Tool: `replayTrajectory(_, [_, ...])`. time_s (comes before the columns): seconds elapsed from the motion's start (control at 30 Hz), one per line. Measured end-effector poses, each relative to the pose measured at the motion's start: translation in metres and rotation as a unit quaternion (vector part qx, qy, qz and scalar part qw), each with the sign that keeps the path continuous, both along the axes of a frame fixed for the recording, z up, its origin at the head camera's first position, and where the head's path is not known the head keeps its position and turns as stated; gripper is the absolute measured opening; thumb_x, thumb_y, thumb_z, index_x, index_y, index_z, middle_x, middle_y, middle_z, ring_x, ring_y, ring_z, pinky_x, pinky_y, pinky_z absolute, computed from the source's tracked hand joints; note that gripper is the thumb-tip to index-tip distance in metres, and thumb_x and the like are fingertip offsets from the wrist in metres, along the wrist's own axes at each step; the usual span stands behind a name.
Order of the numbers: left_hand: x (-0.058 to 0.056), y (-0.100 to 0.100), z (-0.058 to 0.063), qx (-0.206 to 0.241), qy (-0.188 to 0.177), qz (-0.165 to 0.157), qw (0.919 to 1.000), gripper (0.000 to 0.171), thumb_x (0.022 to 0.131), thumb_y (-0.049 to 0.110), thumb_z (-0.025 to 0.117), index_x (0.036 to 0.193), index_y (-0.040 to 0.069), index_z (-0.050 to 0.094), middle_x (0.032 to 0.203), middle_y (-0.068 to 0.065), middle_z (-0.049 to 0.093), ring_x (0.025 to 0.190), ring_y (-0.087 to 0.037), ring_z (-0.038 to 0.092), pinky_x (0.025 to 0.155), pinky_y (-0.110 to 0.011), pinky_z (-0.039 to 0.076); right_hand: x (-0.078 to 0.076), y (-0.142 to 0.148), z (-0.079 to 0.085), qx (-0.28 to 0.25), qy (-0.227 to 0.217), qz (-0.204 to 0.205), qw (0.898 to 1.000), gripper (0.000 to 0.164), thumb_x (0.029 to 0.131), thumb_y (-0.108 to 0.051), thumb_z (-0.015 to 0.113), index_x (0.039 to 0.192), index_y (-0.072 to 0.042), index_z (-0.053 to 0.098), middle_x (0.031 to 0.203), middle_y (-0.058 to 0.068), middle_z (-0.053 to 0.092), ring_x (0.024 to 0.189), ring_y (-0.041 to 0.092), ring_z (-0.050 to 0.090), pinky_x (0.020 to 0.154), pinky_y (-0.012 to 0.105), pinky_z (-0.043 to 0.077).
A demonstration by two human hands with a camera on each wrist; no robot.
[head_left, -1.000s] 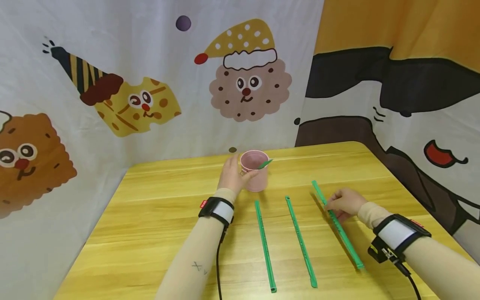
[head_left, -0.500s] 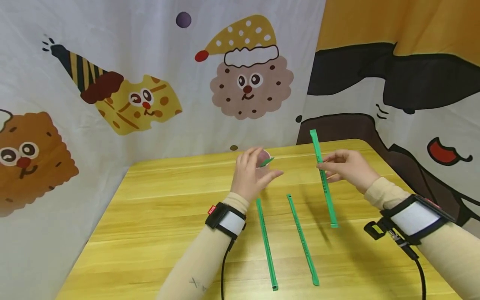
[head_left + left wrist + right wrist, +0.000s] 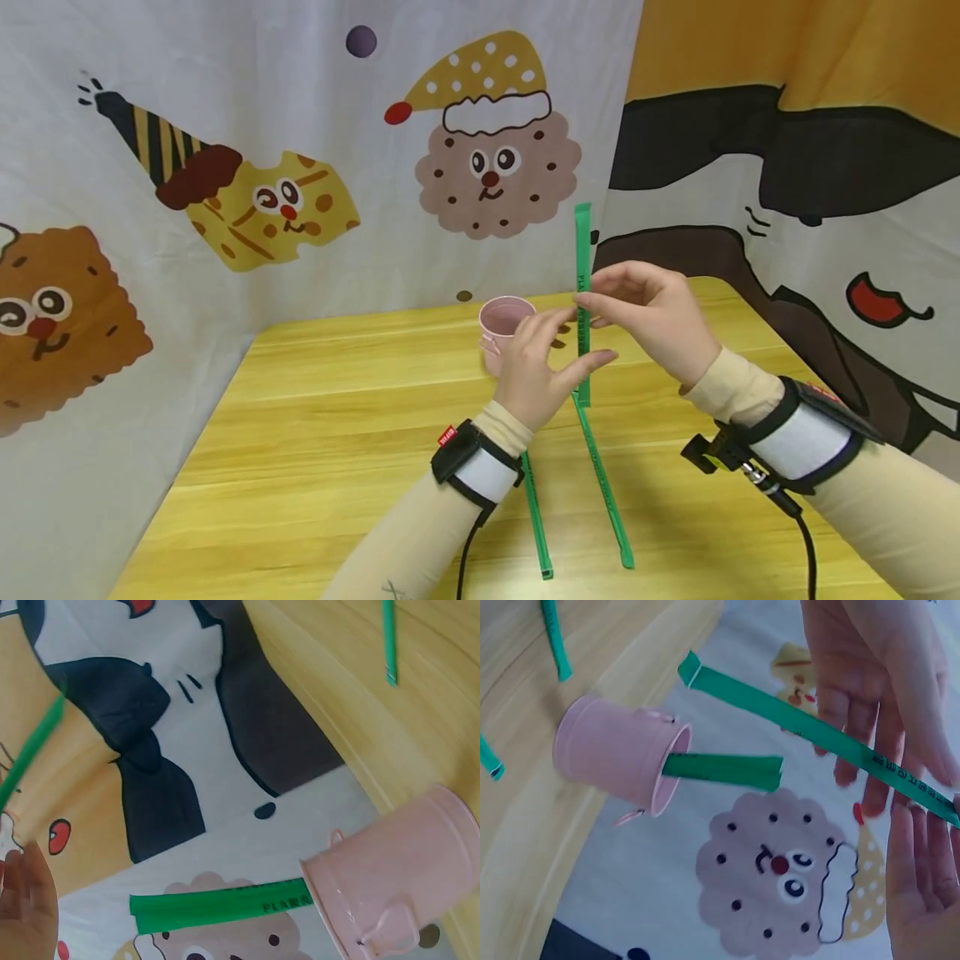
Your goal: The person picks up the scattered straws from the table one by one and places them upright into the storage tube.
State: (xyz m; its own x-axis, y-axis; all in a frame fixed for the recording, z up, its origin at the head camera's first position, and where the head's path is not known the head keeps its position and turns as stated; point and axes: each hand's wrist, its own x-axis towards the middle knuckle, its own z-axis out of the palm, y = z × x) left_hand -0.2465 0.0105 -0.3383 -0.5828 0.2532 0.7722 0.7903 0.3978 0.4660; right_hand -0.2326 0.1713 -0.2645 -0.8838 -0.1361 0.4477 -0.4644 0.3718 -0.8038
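My right hand (image 3: 656, 317) pinches a green-wrapped straw (image 3: 583, 250) near its middle, holding it upright above the table. Beside it, my left hand (image 3: 536, 367) has its fingers loosely extended and thumb apart, fingertips close to the straw. Behind the left hand stands a small pink bucket (image 3: 504, 317) with little handles. Another green-wrapped straw (image 3: 225, 904) sticks out of that bucket in the left wrist view. Two more straws lie on the table: one (image 3: 536, 525) partly behind the left wrist, the other (image 3: 603, 483) to its right.
The wooden table (image 3: 337, 450) meets a cartoon-printed curtain (image 3: 315, 50) at its back and sides. Each wrist wears a strap; a black cable (image 3: 810, 542) hangs from the right one.
My right hand has lifted the straw off the table, carried it left and turned it upright. My left hand has left the bucket and come right, toward the straw.
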Motion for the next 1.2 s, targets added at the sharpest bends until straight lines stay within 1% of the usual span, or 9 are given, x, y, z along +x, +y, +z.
replayTrajectory(0.13, [0.004, 0.002, 0.003, 0.051, -0.042, -0.033, 0.9973, 0.048, 0.082, 0.018, 0.082, 0.121, -0.001, 0.063, 0.111, -0.015, 0.067, 0.093, -0.024, 0.067, 0.076, -0.016, 0.056, 0.003, -0.008, 0.001, 0.017, 0.017, -0.006, 1.0, 0.016, 0.091, -0.01, 0.072, 0.101, 0.002, 0.07, 0.086, -0.021, 0.067, 0.073, 0.008, 0.066, 0.067, 0.024, 0.058])
replayTrajectory(0.27, [0.006, 0.001, 0.005, 0.093, -0.073, -0.037, 0.9922, 0.039, 0.086, 0.013, 0.078, 0.119, -0.002, 0.064, 0.107, -0.016, 0.068, 0.09, -0.026, 0.069, 0.075, -0.017, 0.058, 0.003, -0.011, -0.002, 0.023, 0.014, -0.014, 1.0, 0.016, 0.091, -0.012, 0.072, 0.1, 0.001, 0.07, 0.088, -0.021, 0.066, 0.079, 0.007, 0.064, 0.067, 0.023, 0.056])
replayTrajectory(0.37, [0.006, -0.001, 0.006, 0.11, -0.073, -0.024, 0.991, 0.031, 0.088, 0.013, 0.075, 0.115, -0.002, 0.067, 0.102, -0.015, 0.07, 0.088, -0.025, 0.071, 0.074, -0.016, 0.057, 0.002, -0.012, -0.004, 0.019, 0.011, -0.009, 1.0, 0.016, 0.091, -0.011, 0.071, 0.1, 0.002, 0.07, 0.088, -0.019, 0.067, 0.081, 0.007, 0.064, 0.068, 0.023, 0.056])
replayTrajectory(0.53, [0.003, -0.004, 0.007, 0.121, -0.058, 0.001, 0.991, 0.025, 0.089, 0.013, 0.074, 0.109, -0.002, 0.07, 0.095, -0.014, 0.073, 0.082, -0.023, 0.072, 0.07, -0.015, 0.057, 0.0, -0.013, -0.007, 0.003, 0.011, 0.007, 1.0, 0.015, 0.09, -0.008, 0.071, 0.1, 0.004, 0.069, 0.087, -0.019, 0.067, 0.074, 0.008, 0.065, 0.067, 0.024, 0.058])
replayTrajectory(0.7, [0.0, -0.007, 0.011, 0.127, -0.055, -0.004, 0.9904, 0.021, 0.09, 0.012, 0.073, 0.105, -0.003, 0.072, 0.091, -0.014, 0.074, 0.081, -0.024, 0.072, 0.068, -0.015, 0.057, -0.002, -0.012, -0.008, -0.007, 0.017, 0.015, 1.0, 0.017, 0.092, -0.01, 0.07, 0.102, 0.004, 0.07, 0.088, -0.019, 0.068, 0.076, 0.007, 0.064, 0.066, 0.023, 0.058])
replayTrajectory(0.87, [-0.006, -0.012, 0.023, 0.138, -0.054, -0.012, 0.9889, 0.018, 0.09, 0.012, 0.073, 0.102, -0.001, 0.072, 0.089, -0.014, 0.074, 0.078, -0.024, 0.071, 0.064, -0.018, 0.056, -0.007, -0.008, -0.01, -0.034, 0.034, 0.015, 0.999, 0.018, 0.095, -0.011, 0.067, 0.104, 0.003, 0.07, 0.089, -0.014, 0.069, 0.078, 0.011, 0.064, 0.066, 0.022, 0.057])
replayTrajectory(0.97, [-0.012, -0.016, 0.032, 0.151, -0.049, -0.017, 0.9871, 0.017, 0.09, 0.011, 0.073, 0.102, -0.002, 0.071, 0.091, -0.015, 0.074, 0.079, -0.025, 0.071, 0.065, -0.022, 0.058, -0.012, -0.004, -0.014, -0.056, 0.041, 0.007, 0.998, 0.017, 0.097, -0.011, 0.063, 0.103, 0.004, 0.069, 0.087, -0.012, 0.07, 0.079, 0.011, 0.066, 0.068, 0.021, 0.058])
replayTrajectory(1.07, [-0.019, -0.02, 0.043, 0.18, -0.054, -0.03, 0.9818, 0.018, 0.09, 0.009, 0.072, 0.102, -0.004, 0.07, 0.094, -0.018, 0.073, 0.08, -0.028, 0.072, 0.066, -0.026, 0.06, -0.018, 0.001, -0.019, -0.066, 0.037, -0.007, 0.997, 0.022, 0.099, -0.014, 0.061, 0.104, 0.006, 0.067, 0.087, -0.01, 0.071, 0.079, 0.009, 0.068, 0.072, 0.02, 0.058])
replayTrajectory(1.2, [-0.029, -0.027, 0.061, 0.222, -0.062, -0.035, 0.9723, 0.019, 0.09, 0.008, 0.072, 0.104, -0.005, 0.069, 0.096, -0.02, 0.072, 0.082, -0.03, 0.071, 0.068, -0.029, 0.061, -0.022, 0.007, -0.026, -0.051, 0.02, -0.027, 0.998, 0.027, 0.1, -0.018, 0.06, 0.106, 0.008, 0.066, 0.087, -0.01, 0.07, 0.08, 0.006, 0.067, 0.076, 0.018, 0.058])
